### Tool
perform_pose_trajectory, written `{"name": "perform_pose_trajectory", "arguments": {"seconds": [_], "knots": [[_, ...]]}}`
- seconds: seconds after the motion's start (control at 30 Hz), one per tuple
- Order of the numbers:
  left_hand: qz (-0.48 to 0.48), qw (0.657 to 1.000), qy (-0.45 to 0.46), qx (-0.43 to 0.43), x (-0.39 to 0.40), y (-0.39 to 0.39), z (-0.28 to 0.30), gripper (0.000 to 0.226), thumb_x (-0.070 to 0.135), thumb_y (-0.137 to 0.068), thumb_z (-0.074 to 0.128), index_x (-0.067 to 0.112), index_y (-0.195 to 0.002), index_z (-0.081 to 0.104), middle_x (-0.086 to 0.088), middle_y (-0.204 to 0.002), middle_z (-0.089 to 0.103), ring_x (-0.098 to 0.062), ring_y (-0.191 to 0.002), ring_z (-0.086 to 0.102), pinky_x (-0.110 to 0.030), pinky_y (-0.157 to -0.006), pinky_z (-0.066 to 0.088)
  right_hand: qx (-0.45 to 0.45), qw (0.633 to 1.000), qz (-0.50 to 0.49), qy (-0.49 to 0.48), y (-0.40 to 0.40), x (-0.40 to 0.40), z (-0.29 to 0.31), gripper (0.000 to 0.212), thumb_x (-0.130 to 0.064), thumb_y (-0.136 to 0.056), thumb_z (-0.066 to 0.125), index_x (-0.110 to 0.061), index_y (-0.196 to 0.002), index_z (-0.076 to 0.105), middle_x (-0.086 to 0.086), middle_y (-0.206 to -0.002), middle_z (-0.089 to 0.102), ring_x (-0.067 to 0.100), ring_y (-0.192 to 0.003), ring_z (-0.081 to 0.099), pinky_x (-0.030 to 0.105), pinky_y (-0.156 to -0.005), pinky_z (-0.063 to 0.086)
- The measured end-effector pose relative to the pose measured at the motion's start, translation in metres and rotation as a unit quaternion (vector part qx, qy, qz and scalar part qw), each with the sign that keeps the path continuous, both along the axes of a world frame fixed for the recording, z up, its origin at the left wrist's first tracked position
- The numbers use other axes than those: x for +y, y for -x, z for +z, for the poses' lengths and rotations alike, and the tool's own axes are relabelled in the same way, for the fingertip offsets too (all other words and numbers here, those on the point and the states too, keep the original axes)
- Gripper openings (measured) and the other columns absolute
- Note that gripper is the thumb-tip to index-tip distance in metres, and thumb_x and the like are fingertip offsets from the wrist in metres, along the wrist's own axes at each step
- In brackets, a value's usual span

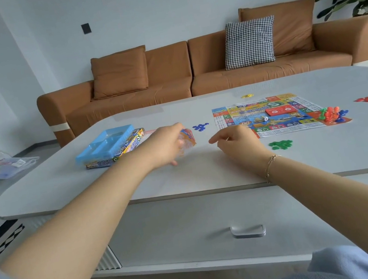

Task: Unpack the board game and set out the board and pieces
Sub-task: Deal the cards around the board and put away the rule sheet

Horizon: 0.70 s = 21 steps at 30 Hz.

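Already unfolded, the game board (271,116) lies flat on the tabletop (207,171), carrying a red card deck (281,110), a white die (264,118) and, on its near right corner, a cluster of coloured pawns (332,114). Heaps of blue chips (200,127), green chips (280,144), red chips (367,98) and yellow chips (247,96) lie around it. Left of these, a blue plastic tray (106,144) sits on the game box (129,148); its compartments look bare. The left hand (167,144) grips a blurred clear packet (186,139) of printed paper. The right hand (239,142) hovers loosely curled, holding nothing.
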<state>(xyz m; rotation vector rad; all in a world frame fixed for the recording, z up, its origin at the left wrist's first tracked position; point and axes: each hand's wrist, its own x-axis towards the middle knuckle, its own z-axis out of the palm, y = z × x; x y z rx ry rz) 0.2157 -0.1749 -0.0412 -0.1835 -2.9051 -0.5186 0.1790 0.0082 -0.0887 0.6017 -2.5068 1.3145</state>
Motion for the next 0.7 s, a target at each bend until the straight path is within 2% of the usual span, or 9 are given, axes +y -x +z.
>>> {"name": "perform_pose_trajectory", "arguments": {"seconds": [0.07,0.1,0.2,0.33,0.5,0.6,0.7], "knots": [[-0.02,0.99,0.142,-0.008,0.006,0.004,-0.002,0.016,0.011,-0.098,0.043,0.002,-0.11,0.047,-0.016,-0.114,0.053,-0.028,-0.094,0.055,-0.032,-0.077,0.04,-0.003,0.999,0.006,-0.037,-0.001,0.002,-0.001,0.033,-0.003,-0.086,0.045,-0.013,-0.099,0.073,-0.017,-0.075,0.056,-0.001,-0.06,0.047,0.005,-0.049,0.034],[-0.025,0.984,0.176,-0.018,0.006,0.007,-0.005,0.015,0.012,-0.097,0.043,0.002,-0.109,0.047,-0.016,-0.116,0.052,-0.029,-0.103,0.052,-0.032,-0.081,0.037,0.003,0.998,0.013,-0.06,-0.002,0.001,-0.001,0.033,-0.004,-0.086,0.044,-0.013,-0.1,0.073,-0.013,-0.081,0.058,0.0,-0.063,0.047,0.005,-0.051,0.034],[-0.026,0.978,0.2,-0.045,0.001,0.015,-0.017,0.016,0.013,-0.098,0.041,0.005,-0.111,0.045,-0.014,-0.121,0.048,-0.029,-0.116,0.042,-0.034,-0.09,0.034,0.021,0.992,0.038,-0.122,-0.004,-0.002,-0.002,0.032,-0.008,-0.087,0.046,-0.015,-0.101,0.073,-0.002,-0.1,0.06,0.011,-0.082,0.049,0.016,-0.061,0.032],[-0.035,0.987,0.153,-0.045,0.0,0.021,-0.029,0.021,0.014,-0.099,0.04,0.007,-0.118,0.043,-0.013,-0.124,0.047,-0.027,-0.119,0.041,-0.031,-0.09,0.034,0.056,0.979,0.06,-0.186,-0.006,-0.005,-0.003,0.032,-0.009,-0.087,0.046,-0.018,-0.099,0.074,0.006,-0.103,0.057,0.023,-0.097,0.053,0.027,-0.076,0.038],[-0.031,0.999,0.006,-0.041,0.001,0.021,-0.033,0.034,0.028,-0.095,0.052,0.012,-0.124,0.041,-0.007,-0.125,0.055,-0.022,-0.112,0.053,-0.037,-0.098,0.042,0.081,0.971,0.056,-0.216,-0.007,-0.007,-0.003,0.034,-0.008,-0.084,0.047,-0.019,-0.102,0.073,0.008,-0.103,0.057,0.027,-0.101,0.052,0.035,-0.087,0.044],[-0.021,0.999,-0.03,0.004,0.0,0.018,-0.028,0.037,0.029,-0.092,0.057,0.015,-0.123,0.042,-0.002,-0.116,0.056,-0.019,-0.105,0.053,-0.029,-0.086,0.042,0.078,0.972,0.042,-0.216,-0.004,-0.007,-0.004,0.03,-0.011,-0.086,0.047,-0.014,-0.101,0.073,0.01,-0.103,0.057,0.026,-0.1,0.053,0.036,-0.086,0.045],[-0.013,0.999,0.019,0.04,-0.001,0.019,-0.024,0.025,0.025,-0.095,0.053,0.011,-0.113,0.045,-0.004,-0.102,0.053,-0.021,-0.093,0.05,-0.028,-0.071,0.034,0.075,0.973,0.023,-0.218,0.001,-0.007,-0.007,0.026,-0.015,-0.088,0.049,-0.013,-0.101,0.072,0.01,-0.106,0.057,0.028,-0.104,0.051,0.036,-0.088,0.044]]}}
